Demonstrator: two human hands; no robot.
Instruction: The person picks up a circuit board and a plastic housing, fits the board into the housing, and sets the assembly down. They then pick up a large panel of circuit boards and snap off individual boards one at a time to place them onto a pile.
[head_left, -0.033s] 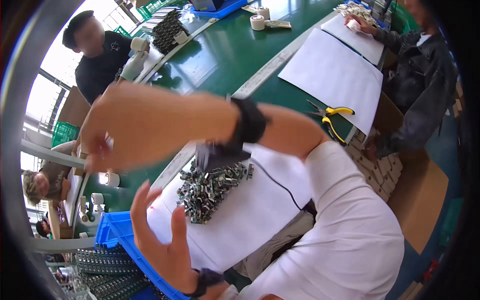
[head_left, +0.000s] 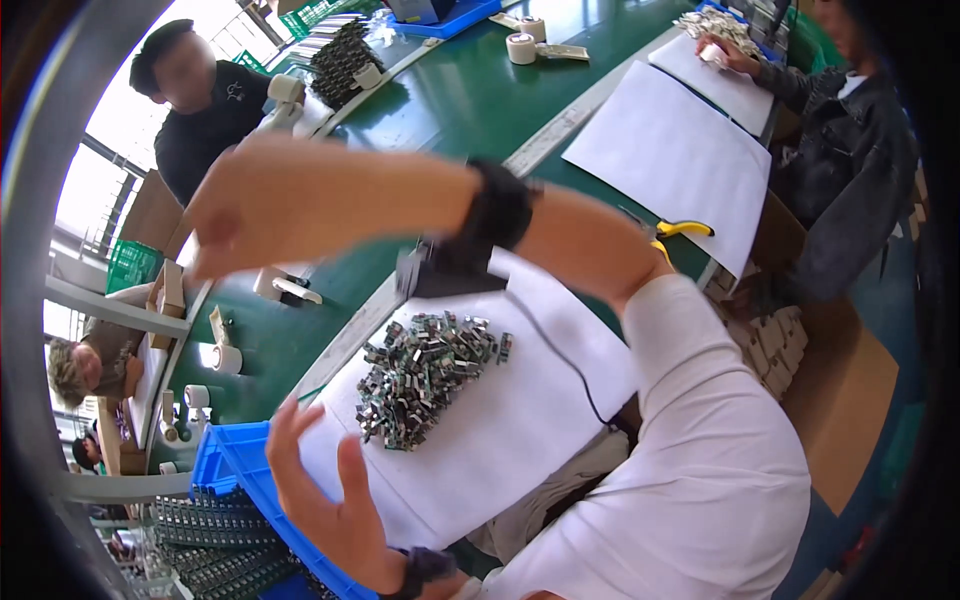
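Clips, a heap of small metal ones, sit on the white sheet right in front of the person, between both hands. Nobody is touching them at the moment. Left hand hovers low at the sheet's near-left edge, fingers spread apart and empty, just above the blue bin where finished-looking rows are stacked. Right hand is raised high and reaches across to the left, well above the heap; it's blurry, fingers look loosely curled, and I can't tell if it's pinching anything. A black wristband with a cord hangs off that wrist.

My guess is this is a gap between picks. Next move would need 1 hand to come down on the heap and single out a clip without scattering the rest.
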